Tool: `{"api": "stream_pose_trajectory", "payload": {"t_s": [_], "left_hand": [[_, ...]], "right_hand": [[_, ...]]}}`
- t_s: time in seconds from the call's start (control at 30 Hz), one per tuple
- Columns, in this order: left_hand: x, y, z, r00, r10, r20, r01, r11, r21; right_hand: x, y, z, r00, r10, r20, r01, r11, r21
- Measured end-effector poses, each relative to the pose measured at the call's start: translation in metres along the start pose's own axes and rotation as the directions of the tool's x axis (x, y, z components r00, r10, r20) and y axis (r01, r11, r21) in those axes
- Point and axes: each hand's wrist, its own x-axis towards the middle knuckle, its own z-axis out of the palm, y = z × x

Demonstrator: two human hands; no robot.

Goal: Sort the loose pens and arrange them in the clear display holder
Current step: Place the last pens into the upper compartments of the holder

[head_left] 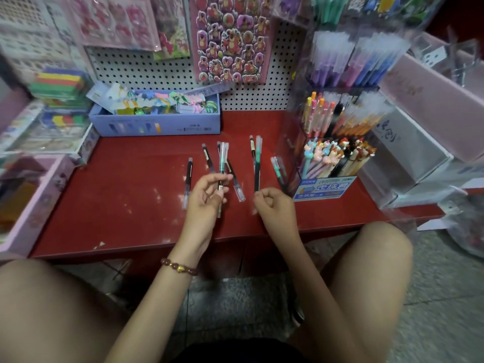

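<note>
Red surface (131, 205), pegboard (157, 72) behind. Clear holder (337, 142) at right, full of pens. Loose pens (188, 179) mid-surface, clear-capped. Left hand (207, 189) fingers pinch teal pen (222, 163); right hand (275, 205) fingers grip dark green pen (257, 176).

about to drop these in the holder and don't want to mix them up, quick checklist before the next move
1. Left hand grips its bundle of teal clear-capped pens: ok.
2. Right hand grips its dark green pens: ok.
3. All loose pens collected: not ok, a black pen and others lie on the red table.
4. Free compartment in the clear acrylic display holder: cannot tell.
</note>
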Motion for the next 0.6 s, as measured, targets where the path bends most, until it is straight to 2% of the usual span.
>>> {"api": "stream_pose_trajectory", "payload": {"t_s": [0.13,0.37,0.5,0.6], "left_hand": [[-0.006,0.008,0.018,1.0,-0.015,0.006,0.015,0.999,-0.05],[-0.014,0.014,0.033,0.999,-0.015,0.034,0.021,0.981,-0.195],[-0.018,0.016,0.035,1.0,0.022,0.02,-0.019,0.99,-0.139],[-0.019,0.015,0.035,0.997,0.07,0.045,-0.067,0.996,-0.064]], "right_hand": [[-0.014,0.002,0.002,0.996,-0.068,0.063,0.061,0.993,0.098],[-0.026,0.003,-0.002,0.978,-0.149,0.149,0.139,0.988,0.072],[-0.028,0.001,-0.003,0.968,-0.161,0.193,0.153,0.987,0.057],[-0.027,-0.002,-0.007,0.958,-0.209,0.198,0.216,0.976,-0.012]]}}
